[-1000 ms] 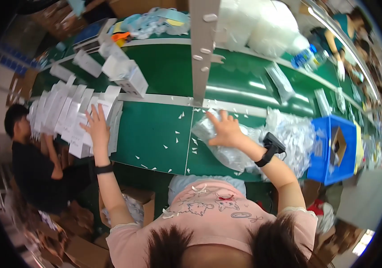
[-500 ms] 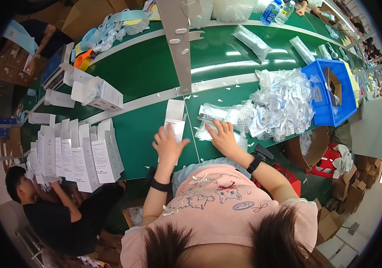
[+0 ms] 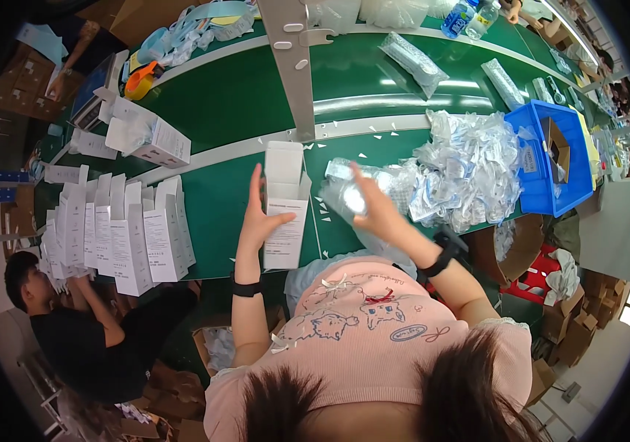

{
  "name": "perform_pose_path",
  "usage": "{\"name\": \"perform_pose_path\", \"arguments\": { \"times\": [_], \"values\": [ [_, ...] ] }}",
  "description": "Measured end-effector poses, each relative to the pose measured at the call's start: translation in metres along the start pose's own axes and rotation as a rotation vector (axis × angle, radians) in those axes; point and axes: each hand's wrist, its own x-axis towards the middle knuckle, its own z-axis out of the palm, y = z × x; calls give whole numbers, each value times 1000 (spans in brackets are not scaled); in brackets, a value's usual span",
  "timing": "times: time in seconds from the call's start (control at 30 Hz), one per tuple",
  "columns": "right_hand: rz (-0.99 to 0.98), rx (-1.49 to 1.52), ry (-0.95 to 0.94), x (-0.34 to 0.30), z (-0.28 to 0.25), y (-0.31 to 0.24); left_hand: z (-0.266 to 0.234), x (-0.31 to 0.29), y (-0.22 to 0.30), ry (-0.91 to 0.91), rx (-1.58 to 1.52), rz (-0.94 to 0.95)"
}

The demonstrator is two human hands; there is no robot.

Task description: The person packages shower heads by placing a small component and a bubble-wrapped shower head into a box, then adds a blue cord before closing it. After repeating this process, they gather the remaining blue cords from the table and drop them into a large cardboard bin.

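An upright-flapped white carton (image 3: 283,234) lies on the green table in front of me, its top flap open at the far end. My left hand (image 3: 260,222) is at the carton's left side, fingers stretched and thumb lying over its printed face. My right hand (image 3: 383,215) has its thumb and fingers around a clear bubble-wrapped package (image 3: 346,193), which is smeared by motion. Contents of that package cannot be made out. Just right of it is a big heap of clear plastic bags (image 3: 462,166) with white and blue pieces inside.
Several standing white cartons (image 3: 134,236) fill the table's left end, near a seated person (image 3: 86,331). Another open carton (image 3: 151,140) holds clear plastic. A blue bin (image 3: 551,155) stands right of the heap. A metal post (image 3: 291,74) rises at the table's far rail.
My left hand has moved off the carton's top to its left side. My right hand has closed on a bubble-wrapped package, which has shifted and tilted. The carton now shows more fully.
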Motion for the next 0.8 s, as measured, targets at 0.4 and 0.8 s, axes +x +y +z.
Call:
{"name": "perform_pose_path", "arguments": {
  "times": [0.4, 0.8],
  "values": [
    [-9, 1128, 964, 75, -21, -58, 72, -24, 23, 243, 440, 336],
    [-529, 93, 159, 28, -56, -28, 81, 1, 3, 375, 317, 726]
  ]
}}
